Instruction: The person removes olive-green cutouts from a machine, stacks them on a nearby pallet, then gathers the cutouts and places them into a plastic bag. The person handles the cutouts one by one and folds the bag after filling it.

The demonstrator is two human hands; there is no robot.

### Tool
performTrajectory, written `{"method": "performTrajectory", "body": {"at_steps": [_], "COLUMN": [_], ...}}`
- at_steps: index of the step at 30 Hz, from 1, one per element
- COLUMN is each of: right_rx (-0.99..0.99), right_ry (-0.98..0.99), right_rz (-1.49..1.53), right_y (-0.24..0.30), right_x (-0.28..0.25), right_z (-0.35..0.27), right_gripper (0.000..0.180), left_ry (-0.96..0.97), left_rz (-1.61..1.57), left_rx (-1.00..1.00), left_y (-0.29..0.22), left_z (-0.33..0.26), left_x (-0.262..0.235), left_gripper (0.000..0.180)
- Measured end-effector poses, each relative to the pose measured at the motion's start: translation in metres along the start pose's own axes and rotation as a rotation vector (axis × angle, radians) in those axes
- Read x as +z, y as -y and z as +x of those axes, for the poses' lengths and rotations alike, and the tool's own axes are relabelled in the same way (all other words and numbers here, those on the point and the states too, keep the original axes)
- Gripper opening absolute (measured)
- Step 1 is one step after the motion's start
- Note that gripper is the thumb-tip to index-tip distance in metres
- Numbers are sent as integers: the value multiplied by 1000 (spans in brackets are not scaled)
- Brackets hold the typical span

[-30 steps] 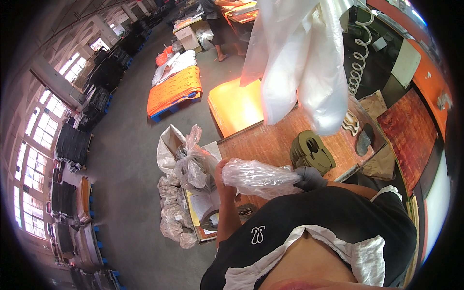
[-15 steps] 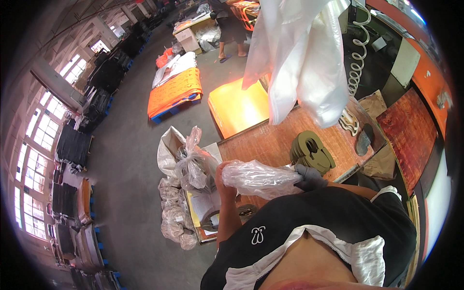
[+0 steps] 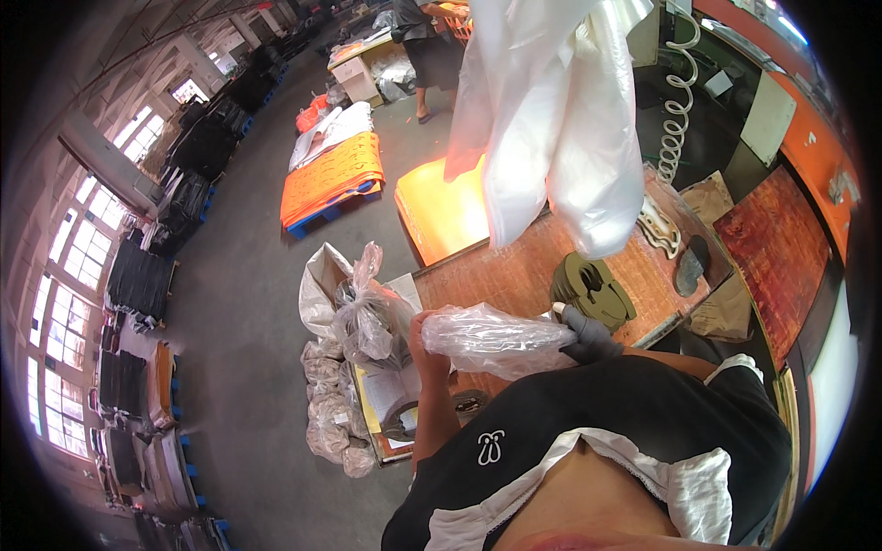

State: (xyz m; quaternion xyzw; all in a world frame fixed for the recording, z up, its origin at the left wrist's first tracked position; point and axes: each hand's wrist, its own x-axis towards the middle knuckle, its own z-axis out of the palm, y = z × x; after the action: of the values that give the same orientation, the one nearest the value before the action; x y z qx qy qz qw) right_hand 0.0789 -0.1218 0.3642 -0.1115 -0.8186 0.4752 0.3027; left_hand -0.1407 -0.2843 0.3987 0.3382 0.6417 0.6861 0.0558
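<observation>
Clear plastic bag [image 3: 496,338] is being held between both hands just above the near edge of the wooden workbench [image 3: 514,275], close to the person's chest; bare left hand [image 3: 425,342] is gripping its left end closed, gloved right hand [image 3: 588,336] is clamping the right end; both fists are closed on the film. Bag is lying roughly level, long axis running left to right, right end sitting slightly lower; which end is the mouth, cannot tell. It is looking puffed and crumpled, contents not readable through the film, so whether it is filled yet cannot be told. Progress judgement: bag is picked up and in hand, not yet set down; olive-green flat pieces [image 3: 590,292] are lying stacked on the bench just behind the right hand, untouched. White plastic sheeting [image 3: 551,119] is hanging above the bench; tied clear bags [image 3: 363,317] are piling on the floor to the left; orange pallet load [image 3: 333,174] is sitting further back; another person [image 3: 427,41] is standing far off.
</observation>
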Motion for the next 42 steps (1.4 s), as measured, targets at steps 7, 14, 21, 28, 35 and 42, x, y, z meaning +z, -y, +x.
{"method": "performTrajectory", "body": {"at_steps": [7,14,21,28,35,42], "right_rx": [44,42,39,51,-40,-306], "right_ry": [113,180,199,215,175,16], "right_rz": [-44,100,-20,-49,-122,-194], "right_y": [-18,-29,-24,-26,-30,-28], "right_x": [0,5,1,1,3,5], "right_z": [-6,-7,-5,-3,2,11], "right_gripper": [38,20,21,21,16,31], "left_ry": [5,6,17,15,12,-8], "left_rz": [-24,-48,-29,-43,-116,-143], "left_rx": [-22,-45,-27,-13,-51,-87], "left_y": [4,11,10,10,19,18], "left_z": [0,-1,1,2,4,3], "left_x": [-2,-5,-7,-7,-9,-9], "left_gripper": [15,16,16,15,15,16]}}
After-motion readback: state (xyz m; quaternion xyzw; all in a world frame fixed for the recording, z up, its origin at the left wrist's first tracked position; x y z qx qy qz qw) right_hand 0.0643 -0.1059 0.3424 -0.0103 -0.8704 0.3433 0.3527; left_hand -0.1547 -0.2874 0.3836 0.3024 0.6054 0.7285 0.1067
